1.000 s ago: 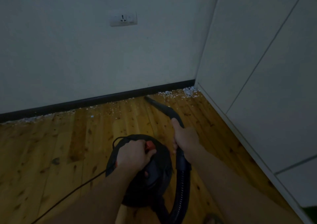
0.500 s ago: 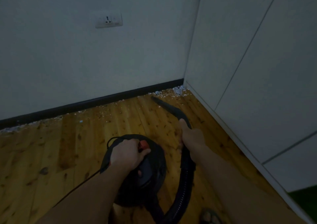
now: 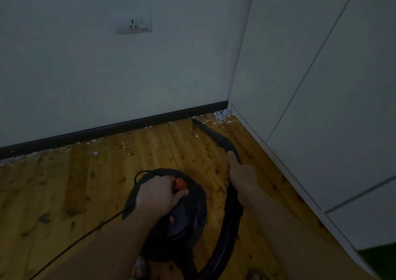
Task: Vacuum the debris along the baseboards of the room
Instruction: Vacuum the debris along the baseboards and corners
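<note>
A dim room corner seen from above, looking down at two bare forearms; the left hand (image 3: 159,191) curls around the top handle of a small round black canister vacuum (image 3: 184,217), its thumb lying just beside an orange-red switch (image 3: 180,183) on the lid; the right hand (image 3: 241,173) grips the black hose (image 3: 225,243) where it meets the nozzle, thumb stretched forward along the top; the hose loops from the bottom of the view up along the right side of the canister; the long tapered crevice nozzle (image 3: 211,132) slants ahead and to the left, its tip low over the wooden plank floor (image 3: 75,183), near the black baseboard (image 3: 120,127); a small heap of white debris (image 3: 220,115) sits in the corner where the baseboard meets a white cabinet (image 3: 321,86), just right of the nozzle tip; more white specks lie scattered along the foot of the baseboard to the left; a thin black power cord (image 3: 85,235) runs from the canister toward the lower left; a white wall socket (image 3: 134,23) is mounted high on the pale wall (image 3: 64,76); toes show at the bottom edge, too dark to make out clearly.
</note>
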Action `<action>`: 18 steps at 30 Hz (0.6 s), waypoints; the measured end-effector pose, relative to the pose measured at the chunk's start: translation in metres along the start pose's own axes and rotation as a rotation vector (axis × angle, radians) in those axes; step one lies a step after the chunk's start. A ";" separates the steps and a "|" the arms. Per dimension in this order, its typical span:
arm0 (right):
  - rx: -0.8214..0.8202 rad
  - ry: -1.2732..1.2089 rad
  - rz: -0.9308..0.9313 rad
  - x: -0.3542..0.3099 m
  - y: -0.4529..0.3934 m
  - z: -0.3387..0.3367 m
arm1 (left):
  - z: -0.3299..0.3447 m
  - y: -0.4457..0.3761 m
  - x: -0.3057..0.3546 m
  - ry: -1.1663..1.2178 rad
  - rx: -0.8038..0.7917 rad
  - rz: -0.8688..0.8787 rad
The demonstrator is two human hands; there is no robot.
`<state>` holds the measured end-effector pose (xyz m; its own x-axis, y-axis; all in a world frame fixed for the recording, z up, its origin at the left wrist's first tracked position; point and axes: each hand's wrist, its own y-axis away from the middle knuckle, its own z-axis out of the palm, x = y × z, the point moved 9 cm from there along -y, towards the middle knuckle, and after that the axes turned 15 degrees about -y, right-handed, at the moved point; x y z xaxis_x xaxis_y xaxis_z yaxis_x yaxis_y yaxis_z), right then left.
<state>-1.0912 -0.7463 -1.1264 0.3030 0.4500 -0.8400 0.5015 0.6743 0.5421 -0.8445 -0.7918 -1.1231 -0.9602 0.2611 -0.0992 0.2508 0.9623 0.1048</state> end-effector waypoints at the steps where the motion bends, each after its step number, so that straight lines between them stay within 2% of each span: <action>1: 0.001 -0.003 0.002 0.000 -0.002 0.001 | 0.000 -0.001 0.001 0.001 0.003 0.001; 18: 0.092 -0.099 -0.002 -0.013 -0.022 -0.021 | -0.004 -0.031 0.028 -0.015 0.033 0.078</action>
<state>-1.1237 -0.7546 -1.1270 0.3779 0.3857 -0.8417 0.5731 0.6165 0.5398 -0.8799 -0.8146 -1.1249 -0.9357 0.3362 -0.1072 0.3289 0.9410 0.0800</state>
